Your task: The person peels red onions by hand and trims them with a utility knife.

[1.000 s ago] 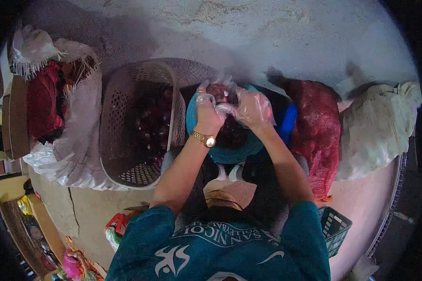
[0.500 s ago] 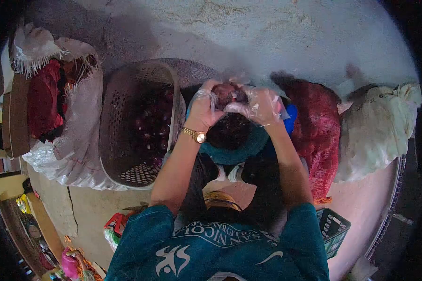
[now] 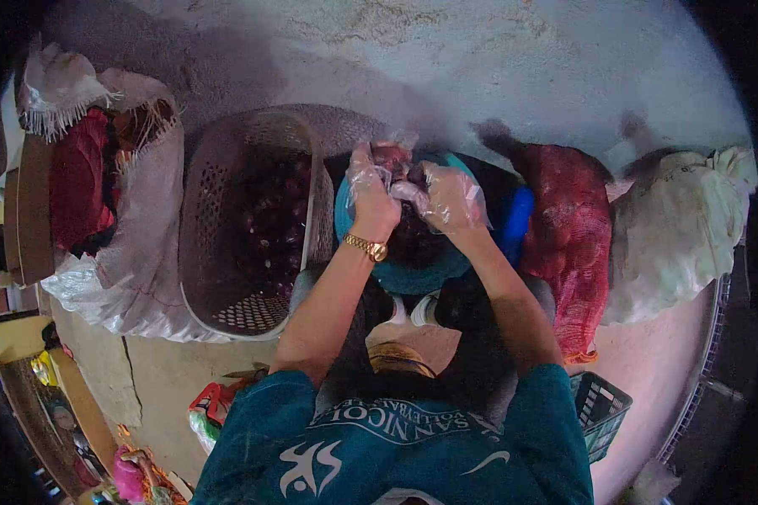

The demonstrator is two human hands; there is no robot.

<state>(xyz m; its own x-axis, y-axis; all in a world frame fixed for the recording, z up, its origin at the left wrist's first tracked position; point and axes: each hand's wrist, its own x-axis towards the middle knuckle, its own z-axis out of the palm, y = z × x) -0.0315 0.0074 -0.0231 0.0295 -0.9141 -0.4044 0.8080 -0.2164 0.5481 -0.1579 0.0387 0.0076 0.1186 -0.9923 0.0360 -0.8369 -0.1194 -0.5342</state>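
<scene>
Both my hands wear clear plastic gloves and work over a teal basin (image 3: 425,282). My left hand (image 3: 372,200) is closed around a reddish-brown red onion (image 3: 390,155) above the basin's far side. Pressed against the onion's right side, my right hand (image 3: 453,199) has its fingers bent and closed, gripping at the onion's surface; its fingertips are partly hidden. Dark purple onions or their skins (image 3: 413,240) lie in the basin below, in shadow.
Left of the basin stands a grey perforated basket (image 3: 315,210) holding dark onions. A white woven sack (image 3: 156,244) is farther left. Right are a blue object (image 3: 518,213), a red mesh sack (image 3: 568,227), a pale sack (image 3: 678,227) and a green crate (image 3: 602,412). A wall rises behind.
My hands and the onion have moved slightly left. The right hand has shifted from cupping the onion to a tighter grip at its side, and the left hand has turned more upright.
</scene>
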